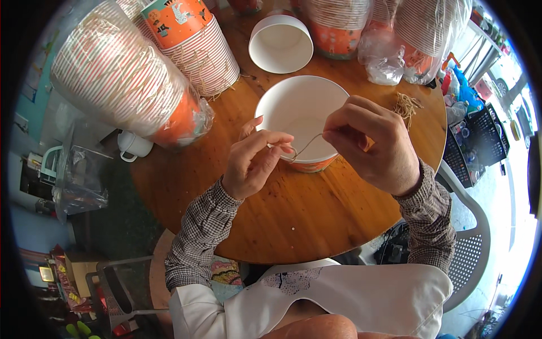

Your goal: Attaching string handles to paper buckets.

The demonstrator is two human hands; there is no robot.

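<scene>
A thin tan string [307,145] runs between my two hands, above the near rim of a round paper tub [301,101]. The tub stands upright, white inside, with orange print showing low on its near side. My left hand [257,158] pinches one end of the string between thumb and fingers, where it curls into a small loop. My right hand [372,138] is closed on the other end at the fingertips, knuckles up. Part of the tub's right rim is hidden behind this hand.
Another white tub [280,45] stands behind. Plastic-wrapped stacks of tubs [121,73] lean at the left, beside an orange-topped stack [197,53]; more wrapped stacks [339,25] stand at the back right. A bundle of tan strings [407,106] lies right, near the table edge. A white mug [134,146] sits left.
</scene>
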